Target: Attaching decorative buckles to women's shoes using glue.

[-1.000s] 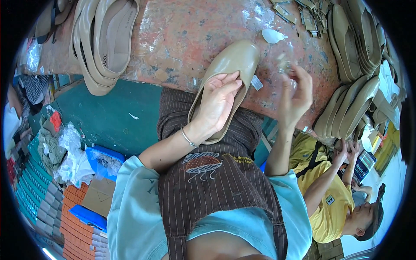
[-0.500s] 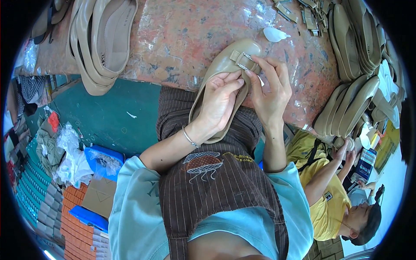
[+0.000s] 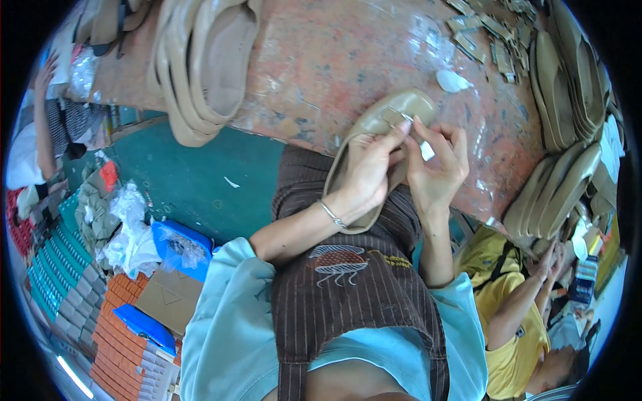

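Observation:
A glossy beige flat shoe [image 3: 378, 120] lies tilted at the table's near edge, toe away from me, heel against my apron. My left hand [image 3: 364, 167] is closed round its side, fingers partly inside the opening and thumb up near the toe. On the toe sits a beige bow [image 3: 399, 117] with a sparkling trim, partly covered by fingers. My right hand [image 3: 438, 164] pinches at the right end of this bow with thumb and forefinger, its other fingers curled. A small white piece [image 3: 426, 151] shows beside the right fingers; what it is I cannot tell.
On the worn red table [image 3: 321, 53] lie stacked beige shoes [image 3: 224, 60] at left and more shoes [image 3: 555, 180] at right. Loose beige bows [image 3: 498, 40] and a small white plastic object [image 3: 453, 81] lie at the far right. A person in yellow [image 3: 515, 314] works at the right.
The whole view has shifted, so hands and shoe appear farther right and lower. My left thumb has come up to the bow, and the right fingers now cover more of its right end.

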Tool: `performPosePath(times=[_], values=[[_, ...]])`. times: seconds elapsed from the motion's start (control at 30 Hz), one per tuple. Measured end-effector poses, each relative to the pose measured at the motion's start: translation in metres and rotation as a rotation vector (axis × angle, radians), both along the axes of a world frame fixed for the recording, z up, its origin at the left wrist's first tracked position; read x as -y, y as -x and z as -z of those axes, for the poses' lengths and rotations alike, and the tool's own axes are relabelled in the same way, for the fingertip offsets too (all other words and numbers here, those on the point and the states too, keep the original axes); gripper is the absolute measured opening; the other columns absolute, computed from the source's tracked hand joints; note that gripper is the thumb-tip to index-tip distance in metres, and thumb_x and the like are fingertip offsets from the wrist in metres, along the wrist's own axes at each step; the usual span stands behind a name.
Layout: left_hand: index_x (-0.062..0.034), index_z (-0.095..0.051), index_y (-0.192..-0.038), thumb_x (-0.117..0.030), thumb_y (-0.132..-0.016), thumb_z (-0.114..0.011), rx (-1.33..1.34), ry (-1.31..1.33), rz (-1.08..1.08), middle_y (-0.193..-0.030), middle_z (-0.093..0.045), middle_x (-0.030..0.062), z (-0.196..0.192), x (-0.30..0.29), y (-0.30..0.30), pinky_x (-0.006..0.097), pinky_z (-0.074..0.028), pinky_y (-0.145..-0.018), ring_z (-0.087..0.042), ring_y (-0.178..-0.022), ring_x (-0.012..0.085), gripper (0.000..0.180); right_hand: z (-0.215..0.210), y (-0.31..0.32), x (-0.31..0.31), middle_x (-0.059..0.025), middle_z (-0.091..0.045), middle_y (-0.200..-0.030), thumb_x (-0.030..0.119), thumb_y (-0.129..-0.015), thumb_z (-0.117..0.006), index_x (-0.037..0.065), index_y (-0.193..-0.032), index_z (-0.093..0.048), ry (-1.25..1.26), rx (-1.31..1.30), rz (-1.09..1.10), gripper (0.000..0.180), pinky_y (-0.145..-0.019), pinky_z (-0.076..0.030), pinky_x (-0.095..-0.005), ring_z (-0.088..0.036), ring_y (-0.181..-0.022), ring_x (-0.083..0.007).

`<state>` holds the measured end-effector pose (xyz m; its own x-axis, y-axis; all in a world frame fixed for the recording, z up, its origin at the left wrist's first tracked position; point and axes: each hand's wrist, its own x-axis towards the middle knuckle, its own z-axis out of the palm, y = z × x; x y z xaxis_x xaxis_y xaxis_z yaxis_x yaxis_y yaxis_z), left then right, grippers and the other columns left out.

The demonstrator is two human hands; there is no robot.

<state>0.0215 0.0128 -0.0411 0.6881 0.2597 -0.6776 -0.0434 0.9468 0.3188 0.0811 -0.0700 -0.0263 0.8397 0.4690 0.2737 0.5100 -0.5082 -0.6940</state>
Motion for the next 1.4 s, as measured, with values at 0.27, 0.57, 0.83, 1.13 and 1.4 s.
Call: performPosePath(times=[0.27, 0.57, 0.83, 1.13, 1.4], values=[[-0.0063, -0.06, -0.098, -0.01, -0.089, -0.061, 0.074, 0.061, 0.006, -0.092, -0.063, 0.0009, -0.06, -0.047, 0.05, 0.023, -0.048, -0.063, -0.06, -0.078, 0.0111, 0.01, -0.031, -0.02, 0.038, -0.0114, -0.06, -0.106, 0.009, -0.069, -0.078, -0.004, -0.11, -0.064, -0.5, -0.476, -0.328, 0.045, -0.086, -0.045, -0.0325, -0.057, -0.097, -0.0212], [0.0056, -0.045, -0.128, -0.009, -0.096, -0.048, 0.921, -0.48, 0.57, -0.134, -0.048, 0.0199, -0.208, -0.394, -0.046, 0.041, -0.041, -0.103, -0.044, -0.126, 0.0251, 0.035, 0.025, -0.073, 0.012, -0.0122, -0.06, -0.105, 0.01, -0.071, -0.076, 0.004, -0.121, -0.057, -0.109, -0.14, 0.117, 0.053, -0.088, -0.044, -0.034, -0.057, -0.098, -0.0263], [-0.0043, -0.063, -0.115, -0.004, -0.083, -0.066, -0.085, -1.886, 0.229, -0.115, -0.064, 0.0059, -0.115, -0.3, -0.063, 0.027, -0.046, -0.087, -0.059, -0.103, 0.0132, 0.032, 0.041, -0.079, 0.002, -0.006, -0.062, -0.091, 0.014, -0.071, -0.076, 0.008, -0.097, -0.065, -0.042, -0.052, 0.193, 0.029, -0.081, -0.038, -0.0355, -0.055, -0.089, -0.023], [0.0054, -0.062, -0.105, -0.036, -0.084, -0.069, -0.35, -1.217, 0.472, -0.08, -0.065, 0.0085, -0.034, -0.218, -0.203, 0.028, -0.052, -0.055, -0.064, -0.069, 0.016, 0.047, 0.028, -0.067, 0.01, -0.0101, -0.067, -0.097, 0.005, -0.077, -0.069, 0.002, -0.091, -0.062, -0.226, -0.297, 0.224, 0.016, -0.081, -0.046, -0.0343, -0.062, -0.09, -0.0229], [0.0032, -0.066, -0.097, -0.003, -0.082, -0.062, 0.007, -1.26, 0.059, -0.085, -0.066, 0.0036, -0.02, -0.22, -0.224, 0.021, -0.047, -0.063, -0.059, -0.071, 0.0078, 0.017, -0.006, -0.052, 0.023, -0.0101, -0.068, -0.095, 0.0, -0.082, -0.065, -0.002, -0.096, -0.061, -0.528, -0.424, 0.108, 0.014, -0.076, -0.051, -0.0274, -0.065, -0.088, -0.016]])
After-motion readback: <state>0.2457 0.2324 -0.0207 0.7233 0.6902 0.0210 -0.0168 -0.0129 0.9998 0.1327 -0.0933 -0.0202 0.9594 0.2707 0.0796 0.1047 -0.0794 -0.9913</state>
